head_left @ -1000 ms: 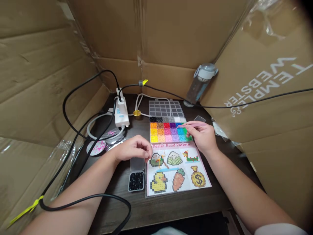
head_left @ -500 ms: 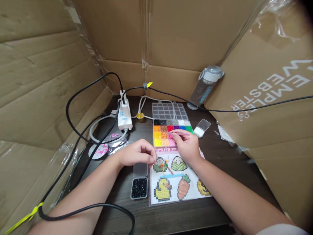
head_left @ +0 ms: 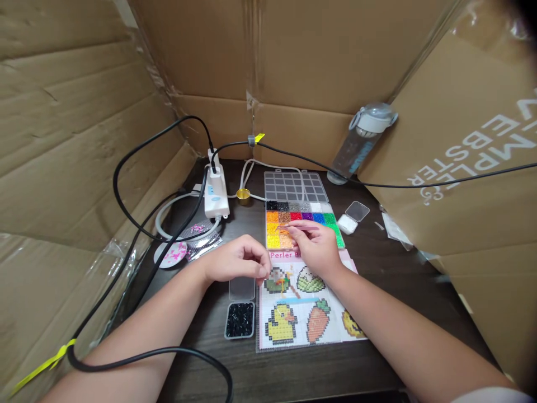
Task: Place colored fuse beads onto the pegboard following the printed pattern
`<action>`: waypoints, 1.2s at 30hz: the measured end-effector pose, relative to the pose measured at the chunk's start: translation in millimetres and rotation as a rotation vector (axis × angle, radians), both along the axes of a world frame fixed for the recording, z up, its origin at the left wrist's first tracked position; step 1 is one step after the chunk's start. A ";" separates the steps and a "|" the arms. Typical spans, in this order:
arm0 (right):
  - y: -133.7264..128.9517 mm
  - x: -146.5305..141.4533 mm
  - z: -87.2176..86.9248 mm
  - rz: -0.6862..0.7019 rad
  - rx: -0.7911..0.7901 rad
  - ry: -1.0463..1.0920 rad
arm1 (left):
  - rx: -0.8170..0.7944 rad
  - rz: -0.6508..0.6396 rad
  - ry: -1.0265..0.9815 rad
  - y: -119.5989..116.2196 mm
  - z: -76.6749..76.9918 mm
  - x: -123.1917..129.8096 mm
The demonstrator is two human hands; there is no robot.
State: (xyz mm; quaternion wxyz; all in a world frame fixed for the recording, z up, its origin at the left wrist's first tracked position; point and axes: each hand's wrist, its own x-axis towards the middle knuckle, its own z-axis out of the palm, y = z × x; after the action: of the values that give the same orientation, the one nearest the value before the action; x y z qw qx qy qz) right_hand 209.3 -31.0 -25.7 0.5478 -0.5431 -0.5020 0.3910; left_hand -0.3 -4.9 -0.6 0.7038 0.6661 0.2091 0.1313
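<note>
My right hand is closed around pink tweezers, held nearly level over the bead box. The tweezer tips point left, above the yellow-orange and light orange compartments; whether a bead is between them is too small to tell. Curled, with thumb and forefinger close together, my left hand hovers at the left edge of the pattern sheet. Anything in its fingers is hidden. On the sheet are a duck, a carrot and other pixel pictures. Below my left hand stands an open small case of black beads.
A white power strip with looping black cables stands at left. Behind are a gold-coloured cup and a water bottle. A small case of white beads lies at right. Cardboard walls surround the table.
The tweezer tips have shifted slightly left over the bead box, with my right hand. My left hand stays nearly still. The whole view has shifted a little.
</note>
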 end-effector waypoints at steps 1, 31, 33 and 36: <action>0.2 -0.6 0.5 -0.002 -0.013 0.006 | 0.002 0.000 -0.003 -0.1 0.0 0.1; -0.3 1.1 3.0 -0.002 -0.101 0.037 | -0.004 -0.005 0.007 -0.8 -0.9 1.0; -0.1 0.8 3.9 -0.005 -0.110 0.030 | -0.001 -0.006 0.013 -0.6 -0.7 1.1; 0.3 0.6 5.2 -0.002 -0.112 0.036 | 0.005 -0.010 0.016 -0.5 -0.8 1.4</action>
State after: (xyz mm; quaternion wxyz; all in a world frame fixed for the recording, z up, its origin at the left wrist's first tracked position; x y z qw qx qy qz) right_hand 209.9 -30.7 -20.4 0.5257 -0.5665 -0.4689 0.4276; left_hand 1.1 -5.3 -1.3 0.7010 0.6700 0.2111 0.1232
